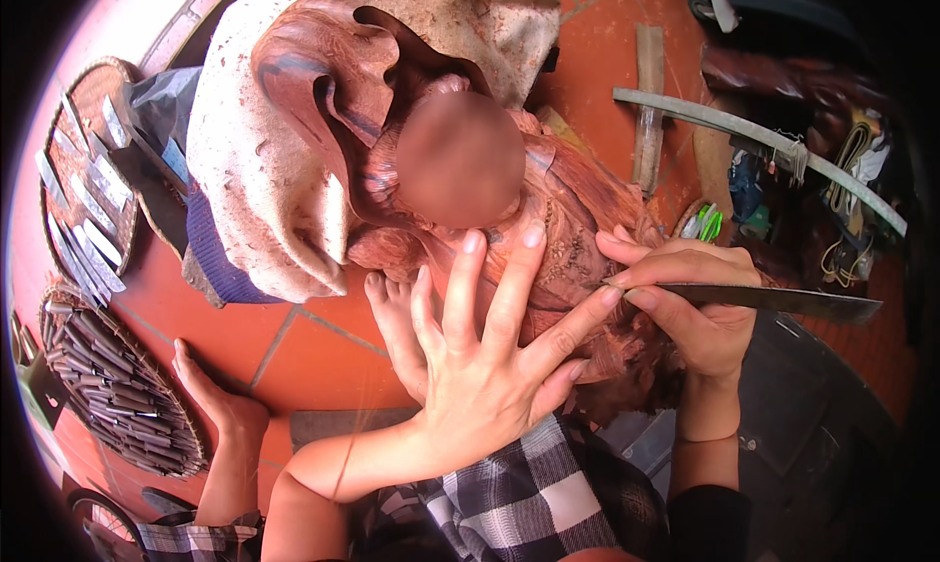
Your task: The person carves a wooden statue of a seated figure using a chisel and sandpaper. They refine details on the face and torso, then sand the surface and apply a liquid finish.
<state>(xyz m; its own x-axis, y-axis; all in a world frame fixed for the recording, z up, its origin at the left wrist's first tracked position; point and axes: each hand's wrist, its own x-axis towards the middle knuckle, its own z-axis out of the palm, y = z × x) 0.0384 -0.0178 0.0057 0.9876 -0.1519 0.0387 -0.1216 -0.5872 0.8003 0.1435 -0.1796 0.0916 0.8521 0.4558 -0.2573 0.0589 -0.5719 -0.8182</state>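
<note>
A reddish-brown wood carving (568,231) rests against a pale cloth (257,195), in front of the person. The left hand (480,351) lies spread across it; the right hand (697,312) is closed around a flat metal blade (788,301), near the left forefinger. The carving looks heavy and stiff, its thin curled edges fragile; its thick body seems the safer hold.

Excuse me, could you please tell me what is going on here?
A person is handling a reddish-brown carved wooden figure beside a cream, shaving-flecked cloth. The left hand is spread over the figure. The right hand grips a long, flat, dark metal blade, its narrow end close to the left index fingertip; whether it touches the wood is unclear. Slim, dark-handled tools lie to the left.
</note>
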